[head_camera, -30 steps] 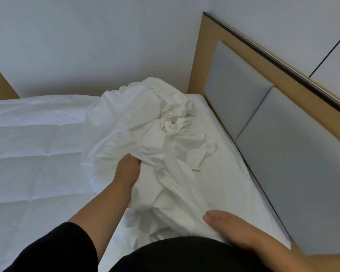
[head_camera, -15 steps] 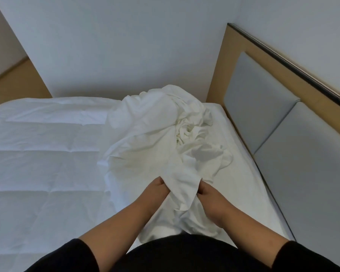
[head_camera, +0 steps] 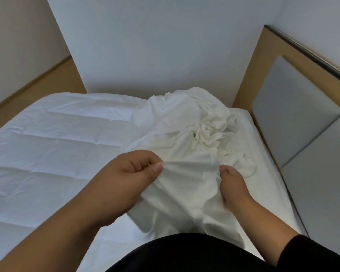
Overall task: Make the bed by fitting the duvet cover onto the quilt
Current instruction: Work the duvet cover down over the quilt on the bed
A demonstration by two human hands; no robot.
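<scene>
Pinching duvet cover (head_camera: pixel 186 183) edge: left hand (head_camera: pixel 126 175) thumb-and-fingers, right hand (head_camera: pixel 234 185) fingers curled | cover bunched toward 1 o'clock atop quilt (head_camera: pixel 47 154) | risk: tangled folds hide the opening; likely wrong edge.

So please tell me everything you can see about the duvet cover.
The duvet cover is plain white thin cloth, crumpled in a heap on the quilt near the headboard. Its near part is stretched between both hands: the left hand pinches one edge, and the right hand grips the other.
</scene>
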